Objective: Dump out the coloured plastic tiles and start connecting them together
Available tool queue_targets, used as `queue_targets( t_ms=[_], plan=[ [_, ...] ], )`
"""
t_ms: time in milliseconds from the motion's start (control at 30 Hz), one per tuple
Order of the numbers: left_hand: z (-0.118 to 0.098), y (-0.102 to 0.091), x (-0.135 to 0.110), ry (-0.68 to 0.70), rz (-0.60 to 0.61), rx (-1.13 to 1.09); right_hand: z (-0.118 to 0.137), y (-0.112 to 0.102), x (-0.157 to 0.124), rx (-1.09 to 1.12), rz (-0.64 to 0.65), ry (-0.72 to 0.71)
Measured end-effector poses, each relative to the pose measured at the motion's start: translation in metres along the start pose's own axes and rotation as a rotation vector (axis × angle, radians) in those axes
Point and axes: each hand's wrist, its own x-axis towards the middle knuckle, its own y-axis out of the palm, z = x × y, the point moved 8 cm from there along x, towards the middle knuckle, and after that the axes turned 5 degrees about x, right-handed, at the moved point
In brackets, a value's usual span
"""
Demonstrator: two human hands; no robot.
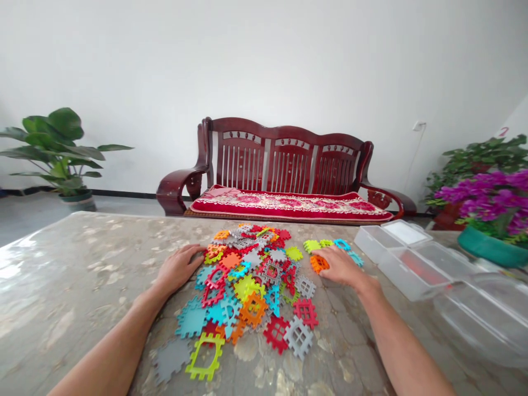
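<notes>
A heap of interlocking plastic tiles (251,261) in red, orange, grey, blue and lime green lies on the table, many with window-like cut-outs. At its left edge my left hand (181,267) rests flat, fingers stretched towards the tiles and holding nothing visible. Right of the heap, my right hand (342,267) has its thumb and fingers around an orange interlocking tile (319,264) low at the table. Just beyond that hand are lime green tiles (311,246) and blue tiles (341,244). Nearest me lie a lime green frame tile (205,356) and a grey tile (171,358).
Clear plastic boxes (406,269) stand on the right of the patterned table (103,258), beside a teal pot (490,247) of purple flowers. Behind the table is a dark red wooden bench (289,132) with a red cushion. A leafy plant (66,143) stands at left.
</notes>
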Motion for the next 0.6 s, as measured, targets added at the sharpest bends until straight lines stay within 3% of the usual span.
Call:
queue_targets(
  t_ms=[333, 467, 600],
  plan=[
    [-0.003, -0.003, -0.001, 0.005, -0.021, -0.027, 0.007, -0.005, -0.001, -0.013, -0.001, 0.001],
    [-0.003, -0.005, -0.001, 0.001, -0.043, -0.037, 0.029, -0.018, -0.003, 0.033, -0.025, -0.018],
    [-0.003, -0.003, -0.001, 0.008, -0.028, -0.036, 0.060, -0.012, -0.009, 0.180, 0.082, -0.035]
  ],
)
